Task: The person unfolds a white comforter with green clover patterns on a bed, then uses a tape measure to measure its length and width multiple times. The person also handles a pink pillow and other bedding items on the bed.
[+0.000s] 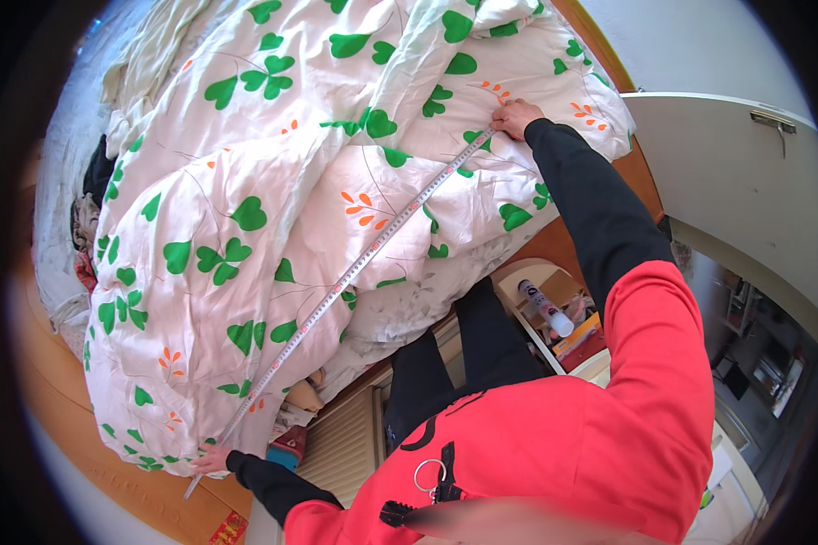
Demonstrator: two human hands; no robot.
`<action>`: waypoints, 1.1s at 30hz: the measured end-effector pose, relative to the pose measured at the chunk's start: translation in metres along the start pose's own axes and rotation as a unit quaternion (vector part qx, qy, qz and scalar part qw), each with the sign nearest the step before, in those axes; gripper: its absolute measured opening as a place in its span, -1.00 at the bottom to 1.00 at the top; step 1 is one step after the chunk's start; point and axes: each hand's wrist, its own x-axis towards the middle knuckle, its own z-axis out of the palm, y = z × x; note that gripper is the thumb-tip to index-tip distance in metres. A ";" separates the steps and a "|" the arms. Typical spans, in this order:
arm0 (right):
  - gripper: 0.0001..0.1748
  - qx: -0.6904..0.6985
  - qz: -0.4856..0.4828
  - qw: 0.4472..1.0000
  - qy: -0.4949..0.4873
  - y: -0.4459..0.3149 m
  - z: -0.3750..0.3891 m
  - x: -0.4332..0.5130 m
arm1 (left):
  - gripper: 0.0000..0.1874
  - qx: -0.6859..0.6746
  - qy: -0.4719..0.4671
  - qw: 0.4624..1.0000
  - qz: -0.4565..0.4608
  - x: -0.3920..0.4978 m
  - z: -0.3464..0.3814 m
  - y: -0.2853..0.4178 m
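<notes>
A long measuring tape (pixel 341 281) runs slantwise over a white quilt (pixel 327 225) with green clover leaves and orange sprigs. At its upper right end, my right hand (pixel 516 118) grips the tape against the quilt. My left hand (pixel 211 460) is on the tape near the quilt's lower left edge, and a short length of tape sticks out beyond it. Between my hands the tape looks stretched straight. The fingertips of the left hand are small and partly hard to make out.
The quilt covers a bed with a wooden frame (pixel 204 507). An open drawer (pixel 528 327) holding a spray can (pixel 545 308) stands beside my legs. A white door (pixel 729 163) with a handle is at the right. Dark cloth (pixel 99 170) lies at the bed's far left.
</notes>
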 end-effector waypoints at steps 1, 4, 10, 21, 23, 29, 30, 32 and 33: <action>-0.69 0.006 0.006 1.000 -0.002 0.001 0.000 0.001 | -0.51 -0.127 -0.041 0.988 -0.082 0.030 -0.028 0.027; -0.69 -0.014 -0.009 1.000 0.008 0.003 0.002 0.002 | -0.52 -0.399 -0.070 0.910 -0.086 0.139 -0.146 0.161; -0.70 0.021 0.002 0.999 0.048 0.005 0.004 0.000 | -0.63 -0.809 -0.164 0.511 0.238 0.323 -0.389 0.482; -0.79 0.025 0.018 0.991 0.132 0.008 0.019 0.004 | -0.51 -0.592 -0.338 0.719 0.136 0.342 -0.435 0.655; -0.80 0.032 0.011 0.990 0.138 0.009 0.021 0.005 | -0.50 -0.567 -0.340 0.737 0.140 0.341 -0.438 0.658; -0.80 0.030 -0.031 0.990 0.133 0.016 0.021 0.003 | -0.52 -0.548 -0.322 0.762 0.124 0.335 -0.449 0.660; -0.80 0.031 -0.040 0.990 0.133 0.018 0.019 0.002 | -0.53 -0.552 -0.317 0.761 0.123 0.333 -0.449 0.660; -0.80 0.039 -0.069 0.990 0.114 0.024 0.014 0.003 | -0.53 -0.556 -0.309 0.762 0.120 0.331 -0.449 0.661; -0.80 0.047 -0.088 0.991 0.094 0.032 0.010 0.004 | -0.53 -0.554 -0.309 0.764 0.121 0.330 -0.449 0.661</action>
